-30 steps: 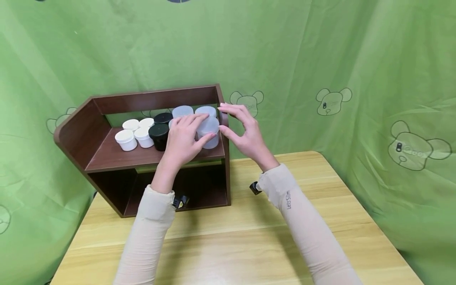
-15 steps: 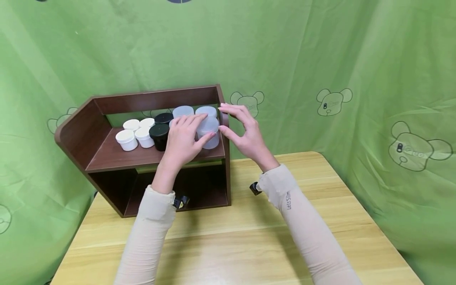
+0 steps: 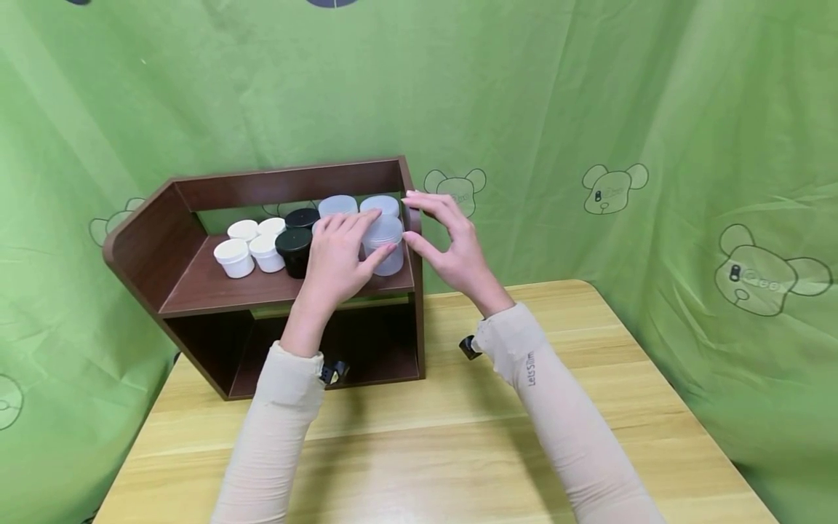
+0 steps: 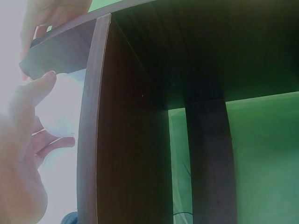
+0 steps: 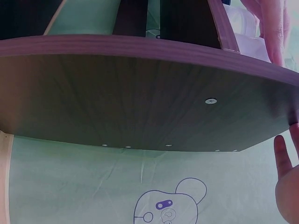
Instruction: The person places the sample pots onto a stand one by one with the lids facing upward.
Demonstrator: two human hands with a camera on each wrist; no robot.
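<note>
On the upper shelf of a dark brown wooden rack (image 3: pixel 222 295), my left hand (image 3: pixel 335 255) holds the front right translucent lidded jar (image 3: pixel 388 263), thumb at its front and index finger across the lid's left side. Behind it stands a second translucent jar (image 3: pixel 380 204), with another (image 3: pixel 337 204) to the left; one more is mostly hidden under the hand. My right hand (image 3: pixel 456 244) has its fingers spread, fingertips right at the rack's right side panel (image 5: pixel 140 102). In the left wrist view, the thumb and fingers stand around a washed-out jar (image 4: pixel 63 105).
Several white lidded jars (image 3: pixel 233 257) stand on the shelf's left half, beside two black jars (image 3: pixel 294 247). Below is a dark lower compartment (image 3: pixel 366 338). The rack stands on a light wooden table (image 3: pixel 406 451) before a green curtain (image 3: pixel 524 87).
Both hands and all the jars keep their places; only the head view shifts very slightly.
</note>
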